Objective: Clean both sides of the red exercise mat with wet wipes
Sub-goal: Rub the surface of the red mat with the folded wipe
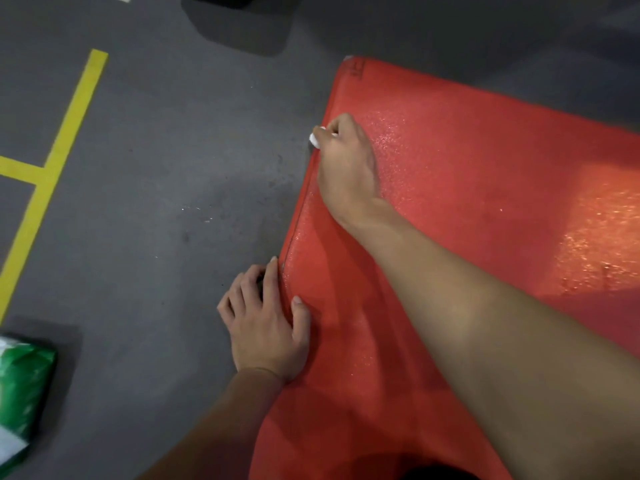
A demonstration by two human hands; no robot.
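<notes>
- Head view: I see the red mat [467,209] lying flat on the grey floor [166,168], filling the right half of the picture, its left edge running from upper centre down toward the bottom.
- Right hand [348,168] reaches out along that left edge, fingers curled tight round a bunched white wipe [316,139]; the wipe sits right at the mat's edge.
- I note a wet sheen on the mat just beside the right hand.
- Left hand [266,327] rests where floor meets mat: fingers lie loosely bent on the floor against the edge, thumb on the red surface. It holds nothing that I can make out.
- The two hands are well apart along the same edge.
- Green and white packet [20,393] on the floor at lower left, blurred.
- Yellow floor lines [59,157] at left.
</notes>
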